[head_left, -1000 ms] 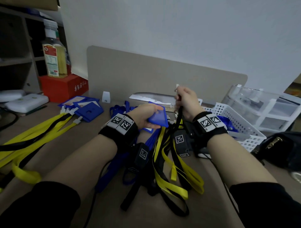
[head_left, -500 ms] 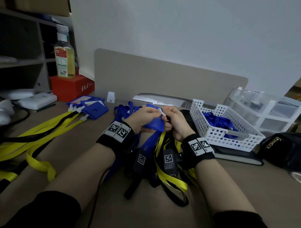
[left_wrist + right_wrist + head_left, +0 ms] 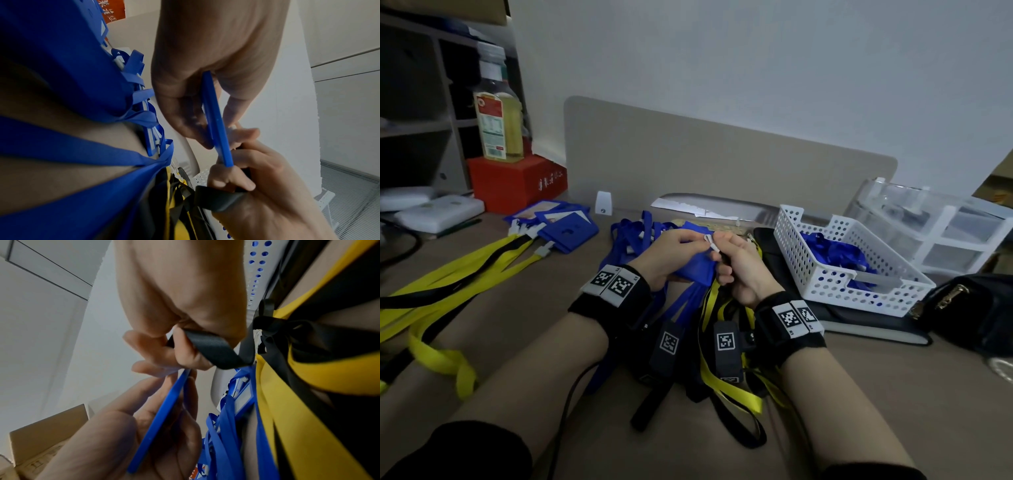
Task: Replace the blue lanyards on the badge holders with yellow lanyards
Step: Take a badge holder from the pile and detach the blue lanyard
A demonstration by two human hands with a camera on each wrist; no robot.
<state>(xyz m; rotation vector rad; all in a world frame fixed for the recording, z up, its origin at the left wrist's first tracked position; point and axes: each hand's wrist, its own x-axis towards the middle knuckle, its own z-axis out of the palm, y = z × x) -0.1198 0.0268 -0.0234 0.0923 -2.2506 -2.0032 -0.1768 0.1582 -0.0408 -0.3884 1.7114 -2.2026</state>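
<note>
Yellow-and-black fabric lanyards (image 3: 448, 267) are lying at the left of the brown desk (image 3: 893, 394), their white clips beside a stack of flat blue plastic badge holders (image 3: 566, 231). At centre, the left hand (image 3: 671, 255) is grasping a blue rectangular plastic badge holder (image 3: 695, 272) edge-on above the desk, thumb and fingers curled round it. The right hand (image 3: 743, 270) is pinching a small white clip (image 3: 710, 241) at the holder's top, its grip clenched round a black strap (image 3: 213, 350). A white perforated plastic basket (image 3: 835, 277) of blue lanyards is standing to the right.
</note>
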